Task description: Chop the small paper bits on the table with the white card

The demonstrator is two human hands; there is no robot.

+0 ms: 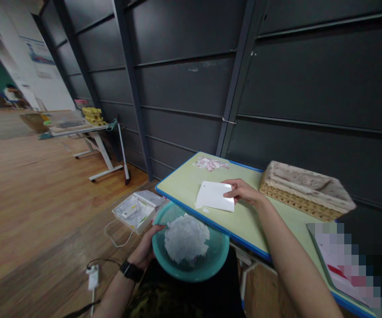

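Note:
My left hand (pixel 149 243) grips the left rim of a teal plastic basin (pixel 194 276), which rests on my lap against the table's edge. Inside the basin sits a whitish, crumbly mass (pixel 186 238) that looks like dough or wet pulp. In my right hand (pixel 240 192) is a white, slightly curved flat scraper (pixel 214 195) with a small hole near one corner, pinched at its right end. It is held low over the tabletop, and small white scraps (pixel 204 209) lie by its lower left edge.
Pinkish-white flakes (pixel 211 164) lie on the pale green table (pixel 181 181) at its far corner. A lined wicker basket (pixel 300 198) stands to the right, near a partly blurred-out flat item (pixel 336 260). On the floor at left are an open white box (pixel 136 212) and a power strip (pixel 93 277).

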